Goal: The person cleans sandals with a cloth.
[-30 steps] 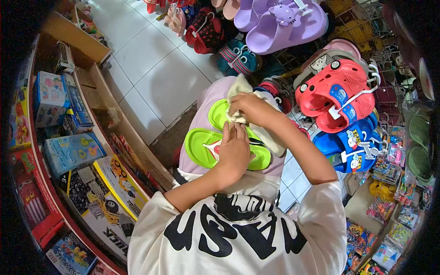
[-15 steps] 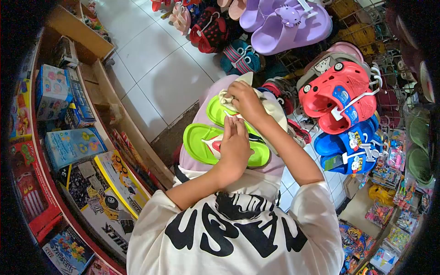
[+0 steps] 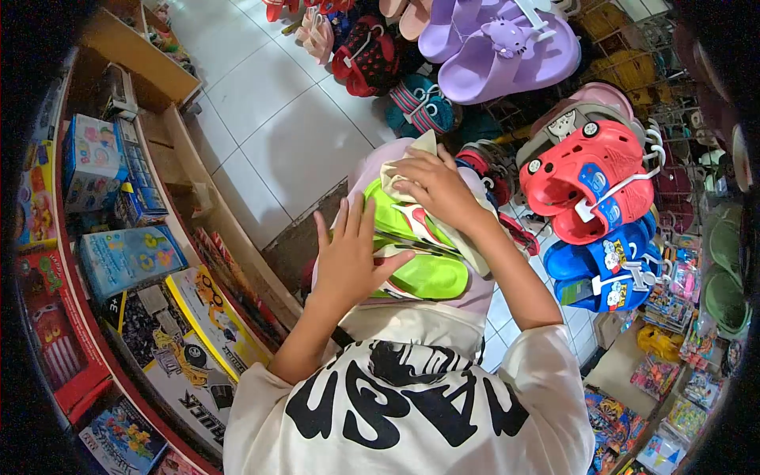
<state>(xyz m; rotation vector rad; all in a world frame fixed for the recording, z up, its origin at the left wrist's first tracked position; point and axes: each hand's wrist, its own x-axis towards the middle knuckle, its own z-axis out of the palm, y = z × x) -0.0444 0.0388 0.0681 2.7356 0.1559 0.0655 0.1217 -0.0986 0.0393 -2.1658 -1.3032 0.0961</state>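
A pair of lime-green slippers (image 3: 431,277) with white and red straps lies on my lap, over pale lilac fabric (image 3: 372,168). My left hand (image 3: 348,257) is open over the nearer slipper, fingers spread and thumb apart, covering part of it. At the far slipper's upper end, my right hand (image 3: 435,186) has its fingers bent over a cream cloth (image 3: 426,145). The cloth presses against that slipper, and part of it hangs along the right side of the pair.
Red clogs (image 3: 586,178), blue slippers (image 3: 606,269) and purple slippers (image 3: 507,55) hang on racks to the right and ahead. A shelf on the left holds toy boxes (image 3: 170,356). White floor tiles (image 3: 261,103) show beyond my lap.
My left hand has moved left off the straps and its fingers have spread. My right hand has shifted slightly right and down, with its fingers flatter over the cloth.
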